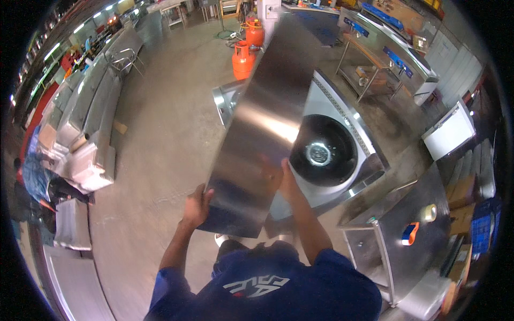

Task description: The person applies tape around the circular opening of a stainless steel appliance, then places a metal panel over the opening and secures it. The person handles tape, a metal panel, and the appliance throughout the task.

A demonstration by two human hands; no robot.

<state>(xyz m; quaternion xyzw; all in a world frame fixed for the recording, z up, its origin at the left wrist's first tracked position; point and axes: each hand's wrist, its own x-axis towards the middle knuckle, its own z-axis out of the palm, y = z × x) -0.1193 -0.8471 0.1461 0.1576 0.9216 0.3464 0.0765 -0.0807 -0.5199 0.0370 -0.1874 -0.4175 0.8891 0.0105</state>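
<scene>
A long stainless steel sheet (254,128) with a brushed, shiny face stretches away from me, its far end tilted to the right. My left hand (197,207) is closed round the sheet's left edge near its close end. On the opposite edge, my right hand (287,181) grips a little farther up, and its reflection shows in the metal. Behind the sheet stands a steel wok stove (321,199), partly covered by it. A round black wok (342,166) sits in the stove top, right of the sheet. Whether sheet and stove touch, I cannot tell.
Orange gas cylinders (243,61) stand beyond the sheet. To my right is a metal worktable (383,224) bearing a tape roll (430,213) and an orange-blue tape roll (410,234). Wrapped panels (85,120) line the left side, where another person (38,179) bends over.
</scene>
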